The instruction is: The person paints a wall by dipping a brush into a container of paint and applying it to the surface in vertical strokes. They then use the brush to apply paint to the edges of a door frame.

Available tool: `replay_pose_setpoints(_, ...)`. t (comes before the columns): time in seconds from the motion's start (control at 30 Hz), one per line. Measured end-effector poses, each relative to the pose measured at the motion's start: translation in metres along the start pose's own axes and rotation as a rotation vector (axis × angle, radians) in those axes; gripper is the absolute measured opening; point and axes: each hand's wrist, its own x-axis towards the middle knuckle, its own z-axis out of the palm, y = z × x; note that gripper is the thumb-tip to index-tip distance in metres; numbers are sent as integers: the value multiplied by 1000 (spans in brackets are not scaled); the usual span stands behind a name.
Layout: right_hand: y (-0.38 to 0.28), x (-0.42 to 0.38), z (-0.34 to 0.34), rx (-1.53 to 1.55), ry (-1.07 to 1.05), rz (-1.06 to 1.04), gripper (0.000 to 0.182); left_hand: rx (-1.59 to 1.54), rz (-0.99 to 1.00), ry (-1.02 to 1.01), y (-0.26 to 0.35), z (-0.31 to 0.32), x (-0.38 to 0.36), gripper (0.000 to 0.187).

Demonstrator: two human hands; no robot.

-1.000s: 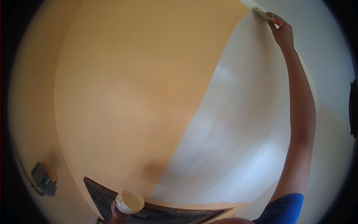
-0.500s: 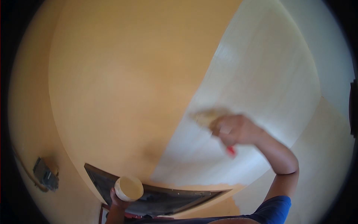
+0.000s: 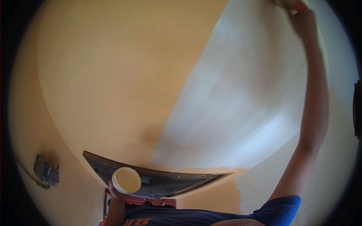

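Low in the view, my left hand (image 3: 117,193) is wrapped round a round white tub (image 3: 127,180) holding cream-coloured paint. At the top right, my arm is stretched far up and my right hand (image 3: 302,23) grips a paintbrush (image 3: 300,6) with some red on it. The frame's top edge cuts off part of the brush, and motion blurs it. Behind the hand is the wall (image 3: 113,83), yellow-tan on the left, with a broad whitish painted area (image 3: 241,94) on the right. The boundary between the two runs at a slant.
A dark-framed panel or window (image 3: 169,184) is set in the wall below, just behind the tub. On the left side wall sits a dark electrical box (image 3: 46,170) with a pipe or cable. A dark object (image 3: 357,109) shows at the far right edge.
My right hand has swung up and right with the paintbrush, from mid-wall to the top of the view. The tub in my left hand has shifted slightly up and left in view.
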Motion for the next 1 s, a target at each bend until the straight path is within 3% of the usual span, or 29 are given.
replay_pose_setpoints(0.03, 43, -18, 31, -195, 1, -53, 27, -73, -31, 50, 0, -1, 1, 75)
replay_pose_setpoints(0.07, 19, -49, 38, -56, 53, -398, 27, -143, -62, 107, 1, 2, 0, 74)
replay_pose_setpoints(0.1, -5, -84, 42, -51, -78, -516, 31, -77, -40, 40, 1, 4, 0, 72)
replay_pose_setpoints(0.17, -66, -165, 55, 93, -189, -619, 33, -172, -54, 181, 8, 29, -3, 70)
replay_pose_setpoints(0.2, -96, -195, 55, 282, -312, -680, 23, 29, -4, 22, 5, 20, -2, 71)
replay_pose_setpoints(0.23, -120, -225, 55, 354, -382, -698, 20, -149, -70, 159, 7, 28, -4, 73)
replay_pose_setpoints(0.27, -138, -246, 54, 429, -445, -716, 18, 33, -3, -6, 5, 19, -5, 77)
replay_pose_setpoints(0.3, -145, -254, 49, 466, -450, -705, 18, 101, -33, -131, 6, 3, -2, 82)
replay_pose_setpoints(0.4, -118, -245, 51, 535, -366, -522, 23, 318, 63, -221, 14, 20, -5, 86)
replay_pose_setpoints(0.43, -101, -223, 42, 445, -383, -331, 24, 258, 33, -230, 13, 13, -1, 87)
replay_pose_setpoints(0.47, -85, -216, 41, 714, -451, 425, 20, 268, 29, -216, 15, 14, -1, 87)
replay_pose_setpoints(0.5, -47, -194, 49, 132, -101, -203, 18, 252, 8, -216, 16, 16, -2, 87)
replay_pose_setpoints(0.6, -51, -150, 42, 129, 43, -265, 27, 208, -40, -189, 15, 16, 5, 87)
replay_pose_setpoints(0.73, -130, -220, 75, 21, -167, -437, 24, 51, -86, -135, 16, 25, 8, 90)
replay_pose_setpoints(0.9, -245, -367, 91, 504, -441, -447, 23, -75, -82, -159, 22, 1, 6, 83)
replay_pose_setpoints(0.97, -265, -410, 104, 918, -733, -274, 26, -103, -77, -149, 25, -7, 2, 83)
replay_pose_setpoints(1.0, -260, -412, 110, 902, -734, -258, 26, -134, -74, -179, 29, -6, 5, 82)
